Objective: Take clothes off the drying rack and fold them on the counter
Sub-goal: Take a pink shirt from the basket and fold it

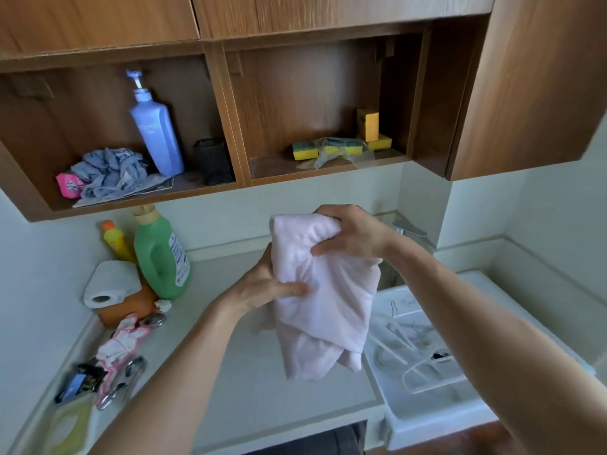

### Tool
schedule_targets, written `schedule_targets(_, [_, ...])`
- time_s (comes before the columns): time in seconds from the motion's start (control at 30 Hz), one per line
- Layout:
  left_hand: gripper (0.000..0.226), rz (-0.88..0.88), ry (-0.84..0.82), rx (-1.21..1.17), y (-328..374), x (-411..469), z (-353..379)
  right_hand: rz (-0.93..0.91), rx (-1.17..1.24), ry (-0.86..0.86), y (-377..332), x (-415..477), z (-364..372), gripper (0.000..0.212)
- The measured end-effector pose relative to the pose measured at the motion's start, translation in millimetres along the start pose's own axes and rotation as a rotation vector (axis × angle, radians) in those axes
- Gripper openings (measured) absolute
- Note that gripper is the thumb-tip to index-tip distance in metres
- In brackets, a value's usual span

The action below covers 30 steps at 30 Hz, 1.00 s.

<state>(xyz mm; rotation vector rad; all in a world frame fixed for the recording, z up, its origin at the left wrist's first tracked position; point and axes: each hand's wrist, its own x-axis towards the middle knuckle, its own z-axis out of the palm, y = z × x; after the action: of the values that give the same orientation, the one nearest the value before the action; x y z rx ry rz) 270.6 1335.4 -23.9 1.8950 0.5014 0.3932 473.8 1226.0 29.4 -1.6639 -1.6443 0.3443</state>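
Observation:
A pale pink garment [328,300] hangs bunched in the air above the grey counter [249,395]. My left hand [266,284] grips its left edge, thumb pressed across the cloth. My right hand [351,233] grips the top right corner from above, fingers curled into the fabric. The lower end of the garment dangles just above the counter's right edge. No drying rack is in view.
A green detergent bottle [161,257], a yellow bottle [116,239], a paper roll [111,284] and small clutter [115,359] crowd the counter's left side. White hangers [423,359] lie on a white appliance top at right. Open shelves [236,159] hang overhead.

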Motion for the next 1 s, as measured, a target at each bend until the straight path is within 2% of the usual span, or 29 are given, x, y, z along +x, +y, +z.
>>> schedule_targets(0.1, [0.055,-0.004,0.107,-0.097,-4.0,-21.5,23.5,0.035,-0.050,0.114,-18.9,-16.4,-6.2,0.051])
schedule_targets(0.13, [0.049,-0.004,0.176,-0.132,-5.6,-26.2,27.3,0.066,-0.036,0.147,-20.8,-22.8,-7.5,0.056])
schedule_targets(0.2, [0.049,0.003,0.210,-0.198,-9.0,-36.8,29.7,0.149,-0.018,0.167,-25.8,-45.0,-10.2,0.064])
schedule_targets(0.27, [0.053,-0.027,0.143,-0.217,-10.9,-50.6,33.2,0.232,-0.151,0.086,-31.2,-72.1,-14.2,0.070])
schedule_targets(0.33, [0.046,-0.040,0.013,-0.212,-11.1,-64.3,41.3,0.316,-0.321,-0.034,-41.3,-95.9,-14.0,0.077])
schedule_targets(0.47, [0.037,-0.018,-0.192,-0.196,-2.0,-90.3,77.7,0.449,-0.380,-0.138,-59.2,-152.5,-10.9,0.086])
schedule_targets(0.53, [0.039,-0.061,-0.308,-0.250,-0.8,-104.0,97.1,0.498,-0.364,-0.111,-61.1,-186.1,-12.8,0.074])
schedule_targets(0.6, [0.044,-0.175,-0.418,-0.358,-0.6,-117.6,118.5,0.524,-0.282,-0.070,-61.5,-222.4,-17.3,0.042])
schedule_targets(0.67, [0.037,-0.326,-0.475,-0.515,-0.9,-129.0,137.6,0.510,-0.233,0.008,-61.7,-252.6,-22.1,0.026])
schedule_targets(0.73, [0.023,-0.408,-0.502,-0.650,0.1,-139.5,159.2,0.501,-0.191,0.099,-58.7,-279.7,-30.5,0.025])
schedule_targets(0.83, [0.020,-0.380,-0.467,-0.801,5.2,-144.3,190.9,0.507,-0.159,0.214,-44.6,-321.1,-48.5,0.026])
schedule_targets(0.87, [0.021,-0.377,-0.434,-0.838,9.3,-142.3,206.7,0.516,-0.141,0.247,-37.8,-338.1,-55.3,0.023])
schedule_targets(0.9, [0.033,-0.350,-0.459,-0.875,13.9,-141.1,219.7,0.521,-0.123,0.283,-30.5,-352.7,-61.1,0.022])
schedule_targets(0.97, [0.071,-0.175,-0.440,-0.990,17.7,-130.4,248.5,0.556,-0.112,0.372,-12.0,-383.7,-73.8,0.022])
schedule_targets(1.0, [0.082,-0.158,-0.500,-1.121,16.9,-125.3,260.0,0.579,-0.122,0.408,-0.8,-399.6,-81.4,0.021])
